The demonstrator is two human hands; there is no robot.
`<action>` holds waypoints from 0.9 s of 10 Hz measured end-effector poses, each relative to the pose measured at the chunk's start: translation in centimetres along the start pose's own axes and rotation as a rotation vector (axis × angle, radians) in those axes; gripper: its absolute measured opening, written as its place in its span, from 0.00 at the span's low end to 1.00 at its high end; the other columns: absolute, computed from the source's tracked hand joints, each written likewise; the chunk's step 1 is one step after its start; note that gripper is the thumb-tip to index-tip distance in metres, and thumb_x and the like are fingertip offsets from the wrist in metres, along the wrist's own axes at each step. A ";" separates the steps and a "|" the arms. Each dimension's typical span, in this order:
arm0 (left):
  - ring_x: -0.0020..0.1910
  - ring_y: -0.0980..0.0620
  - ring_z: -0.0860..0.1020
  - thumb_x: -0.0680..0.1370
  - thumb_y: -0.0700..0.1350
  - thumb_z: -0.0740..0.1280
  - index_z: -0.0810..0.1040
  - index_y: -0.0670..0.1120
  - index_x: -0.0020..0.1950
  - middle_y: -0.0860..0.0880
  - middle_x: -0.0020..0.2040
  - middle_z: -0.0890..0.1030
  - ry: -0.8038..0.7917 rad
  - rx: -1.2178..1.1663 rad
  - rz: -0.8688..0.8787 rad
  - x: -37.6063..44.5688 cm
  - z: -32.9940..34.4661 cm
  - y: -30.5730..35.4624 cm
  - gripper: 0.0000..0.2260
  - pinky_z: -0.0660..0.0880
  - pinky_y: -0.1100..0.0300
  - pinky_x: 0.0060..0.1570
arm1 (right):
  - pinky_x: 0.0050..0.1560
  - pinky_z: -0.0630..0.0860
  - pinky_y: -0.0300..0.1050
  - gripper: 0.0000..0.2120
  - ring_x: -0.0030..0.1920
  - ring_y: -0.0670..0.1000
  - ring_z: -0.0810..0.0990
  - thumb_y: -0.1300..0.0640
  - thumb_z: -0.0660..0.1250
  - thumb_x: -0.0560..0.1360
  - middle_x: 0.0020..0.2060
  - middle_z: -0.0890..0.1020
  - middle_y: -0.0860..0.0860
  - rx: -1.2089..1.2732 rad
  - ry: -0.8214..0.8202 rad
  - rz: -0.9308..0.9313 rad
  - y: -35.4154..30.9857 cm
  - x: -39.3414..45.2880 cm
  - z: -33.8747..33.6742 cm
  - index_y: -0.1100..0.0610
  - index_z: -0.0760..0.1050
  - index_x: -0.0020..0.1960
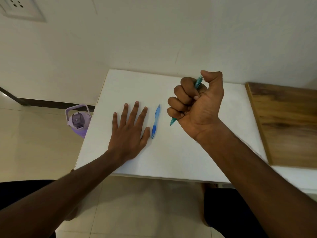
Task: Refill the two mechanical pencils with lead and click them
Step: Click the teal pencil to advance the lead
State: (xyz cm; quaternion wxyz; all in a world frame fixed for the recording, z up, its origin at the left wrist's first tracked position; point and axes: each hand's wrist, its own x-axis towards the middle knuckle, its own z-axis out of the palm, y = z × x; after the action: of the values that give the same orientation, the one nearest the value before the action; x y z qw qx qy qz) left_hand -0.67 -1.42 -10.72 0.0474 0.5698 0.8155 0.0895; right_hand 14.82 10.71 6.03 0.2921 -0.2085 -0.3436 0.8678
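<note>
My right hand (pixel 197 103) is raised above the white table (pixel 171 157), fist closed around a teal mechanical pencil (pixel 198 83). My thumb sits on its top button, and its tip pokes out below my little finger, pointing down. A blue mechanical pencil (pixel 155 121) lies flat on the table between my hands, tip towards me. My left hand (pixel 130 129) rests palm down on the table just left of the blue pencil, fingers spread, holding nothing. No lead container is visible.
A wooden board (pixel 284 124) lies on the table's right side. A purple water bottle (pixel 78 120) stands on the tiled floor left of the table. A wall runs behind the table. My knees show under the near edge.
</note>
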 end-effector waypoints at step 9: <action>0.86 0.42 0.41 0.83 0.66 0.45 0.45 0.55 0.87 0.49 0.87 0.41 0.000 -0.008 0.001 0.0 0.1 0.0 0.33 0.46 0.33 0.81 | 0.28 0.55 0.36 0.25 0.25 0.47 0.51 0.41 0.46 0.82 0.24 0.54 0.47 0.038 0.000 -0.023 -0.2 -0.3 0.6 0.52 0.54 0.30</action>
State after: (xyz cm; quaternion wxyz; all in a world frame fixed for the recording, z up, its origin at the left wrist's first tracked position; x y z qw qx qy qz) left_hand -0.68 -1.41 -10.81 0.0495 0.5701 0.8148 0.0927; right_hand 14.72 10.37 6.62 0.3057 -0.1989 -0.3294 0.8709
